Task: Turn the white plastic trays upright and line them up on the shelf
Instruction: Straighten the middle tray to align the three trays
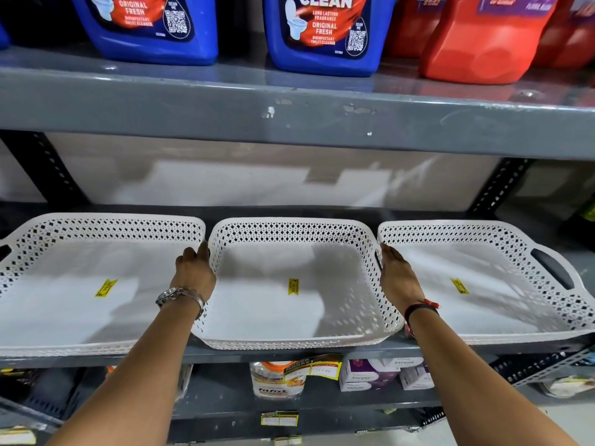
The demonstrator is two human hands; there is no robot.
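Three white perforated plastic trays stand upright, side by side, on the grey shelf [289,352]. Each has a yellow price sticker inside. My left hand [194,272] grips the left handle side of the middle tray [351,249], in the gap beside the left tray [106,228]. My right hand [397,278] holds the middle tray's right handle side, against the right tray [483,233]. The middle tray's front edge slightly overhangs the shelf lip. My fingertips are hidden between the trays.
The shelf above [289,123] carries blue toilet-cleaner jugs [325,33] and red jugs [483,43]. A slotted black upright [48,169] stands at the back left. The lower shelf holds a bottle [273,381] and boxes [380,375].
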